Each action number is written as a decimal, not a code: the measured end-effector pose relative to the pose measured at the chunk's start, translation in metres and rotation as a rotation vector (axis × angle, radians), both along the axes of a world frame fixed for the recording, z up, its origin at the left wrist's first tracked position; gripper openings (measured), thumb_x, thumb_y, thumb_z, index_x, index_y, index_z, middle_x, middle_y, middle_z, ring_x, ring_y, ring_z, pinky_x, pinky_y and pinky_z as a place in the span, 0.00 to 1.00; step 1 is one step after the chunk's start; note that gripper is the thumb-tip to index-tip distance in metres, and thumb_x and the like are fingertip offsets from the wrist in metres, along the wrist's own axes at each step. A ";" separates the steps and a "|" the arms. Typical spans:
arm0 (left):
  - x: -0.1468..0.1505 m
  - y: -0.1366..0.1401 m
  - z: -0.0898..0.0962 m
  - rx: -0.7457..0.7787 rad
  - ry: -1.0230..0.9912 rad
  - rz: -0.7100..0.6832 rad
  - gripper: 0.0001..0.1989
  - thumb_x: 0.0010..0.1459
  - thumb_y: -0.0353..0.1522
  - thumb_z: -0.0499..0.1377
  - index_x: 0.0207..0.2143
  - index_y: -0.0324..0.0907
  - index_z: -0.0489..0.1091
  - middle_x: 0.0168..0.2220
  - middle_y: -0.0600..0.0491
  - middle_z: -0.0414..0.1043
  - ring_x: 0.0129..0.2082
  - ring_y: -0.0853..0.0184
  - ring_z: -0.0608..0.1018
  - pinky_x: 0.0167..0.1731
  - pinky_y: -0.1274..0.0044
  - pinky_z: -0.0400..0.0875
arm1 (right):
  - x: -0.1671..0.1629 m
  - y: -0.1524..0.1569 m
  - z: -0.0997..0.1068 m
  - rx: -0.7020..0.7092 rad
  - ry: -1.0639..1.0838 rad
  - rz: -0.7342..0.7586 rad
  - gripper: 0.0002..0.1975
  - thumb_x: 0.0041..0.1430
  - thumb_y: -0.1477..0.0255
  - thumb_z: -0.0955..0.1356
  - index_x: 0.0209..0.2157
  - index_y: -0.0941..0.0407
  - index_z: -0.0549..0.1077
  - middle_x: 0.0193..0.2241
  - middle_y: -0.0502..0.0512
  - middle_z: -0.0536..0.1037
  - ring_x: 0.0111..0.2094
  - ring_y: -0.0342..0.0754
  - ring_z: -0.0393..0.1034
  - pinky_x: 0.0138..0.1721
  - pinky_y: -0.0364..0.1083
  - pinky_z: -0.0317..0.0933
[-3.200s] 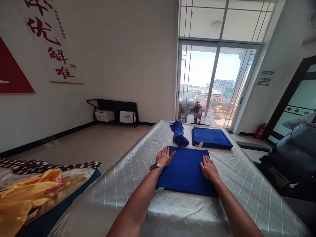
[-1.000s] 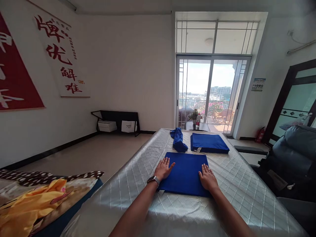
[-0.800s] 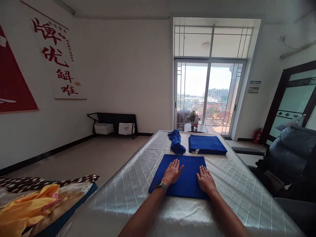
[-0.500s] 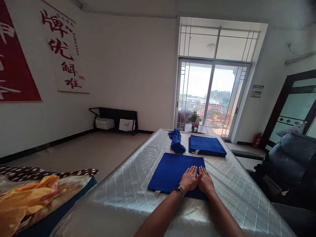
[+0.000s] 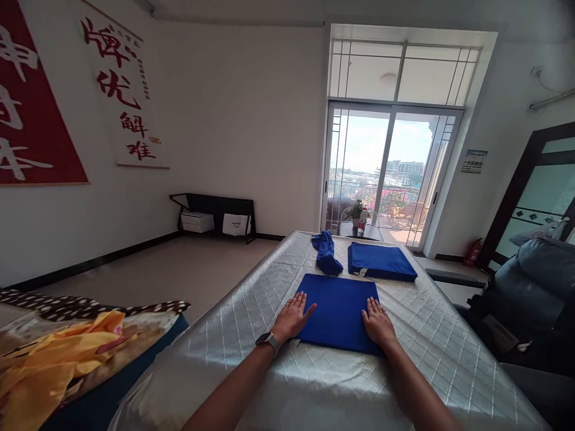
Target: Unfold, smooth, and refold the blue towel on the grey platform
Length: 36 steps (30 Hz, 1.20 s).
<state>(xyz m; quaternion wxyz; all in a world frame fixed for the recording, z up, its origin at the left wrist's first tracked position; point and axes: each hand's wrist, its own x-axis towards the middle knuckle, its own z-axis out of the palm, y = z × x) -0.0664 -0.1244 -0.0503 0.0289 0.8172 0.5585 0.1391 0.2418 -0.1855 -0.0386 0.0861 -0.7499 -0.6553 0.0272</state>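
A flat blue cloth [image 5: 339,308], folded into a rectangle, lies in front of me on the silvery quilted cover [image 5: 242,335]. At its left edge rests my left hand [image 5: 291,317], palm down, fingers stretched out and thumb spread over the cloth; a watch is on that wrist. Along the right edge lies my right hand [image 5: 378,322], also flat with extended fingers. Neither hand grips anything. Beyond the cloth, to the right, is a folded blue stack [image 5: 381,260] with a small white tag. A crumpled blue cloth [image 5: 327,254] sits to the stack's left.
A bed with yellow fabric [image 5: 67,353] is at the lower left. Dark bags [image 5: 534,299] stand on the right. Past the far end are a small table with a bottle [image 5: 362,221] and a sliding glass door [image 5: 390,173]. A black rack [image 5: 215,212] stands by the wall.
My left hand has slid left from the cloth's right part to its left edge. My right hand has shifted slightly to the right edge. The view has turned slightly left.
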 end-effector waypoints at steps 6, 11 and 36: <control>-0.003 -0.006 0.001 0.010 -0.015 -0.002 0.46 0.66 0.55 0.28 0.68 0.28 0.50 0.70 0.39 0.46 0.70 0.57 0.51 0.67 0.65 0.45 | 0.001 0.002 -0.002 -0.003 0.001 -0.002 0.34 0.68 0.59 0.49 0.70 0.62 0.45 0.71 0.57 0.45 0.71 0.48 0.35 0.68 0.50 0.32; -0.002 -0.006 0.001 0.016 -0.023 0.002 0.46 0.66 0.55 0.28 0.68 0.26 0.51 0.70 0.38 0.47 0.70 0.57 0.51 0.67 0.65 0.45 | 0.000 0.000 -0.001 0.016 -0.012 -0.007 0.34 0.69 0.59 0.49 0.70 0.61 0.44 0.71 0.56 0.44 0.71 0.48 0.35 0.68 0.51 0.32; -0.006 0.001 -0.010 0.051 -0.002 -0.014 0.44 0.66 0.56 0.31 0.68 0.29 0.51 0.70 0.39 0.48 0.70 0.58 0.51 0.67 0.66 0.46 | -0.017 -0.059 0.000 -0.016 0.059 -0.007 0.34 0.68 0.59 0.50 0.70 0.62 0.46 0.71 0.56 0.45 0.71 0.49 0.36 0.68 0.51 0.32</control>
